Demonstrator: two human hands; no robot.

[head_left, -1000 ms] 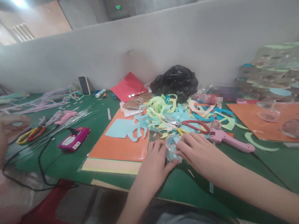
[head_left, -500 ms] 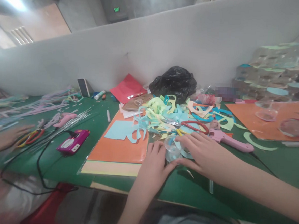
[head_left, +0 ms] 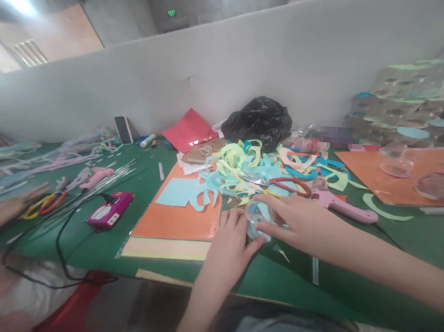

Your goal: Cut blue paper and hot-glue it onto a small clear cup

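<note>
A clear plastic cup (head_left: 255, 217) with light blue paper in or behind it is held low over the table between my hands. My left hand (head_left: 233, 237) curls round its left side, thumb at the near edge. From the right, my right hand (head_left: 297, 218) reaches across the cup, fingers bent against its rim and side. Just beyond lie red-handled scissors (head_left: 290, 186) on a heap of cut paper scraps (head_left: 241, 162). A pink glue gun (head_left: 345, 207) rests right of the scissors.
An orange paper pack (head_left: 177, 223) with a light blue sheet (head_left: 173, 191) lies to the left. Farther left are a purple power box (head_left: 110, 212), cables and another person's hand (head_left: 20, 204). Behind sit a black plastic bag (head_left: 260, 121) and, right, stacked clear cups (head_left: 414, 97).
My right hand's fingers have shifted slightly over the cup, with the thumb and fingers placed differently. My left hand keeps its place. The other person's hand at far left has moved a little.
</note>
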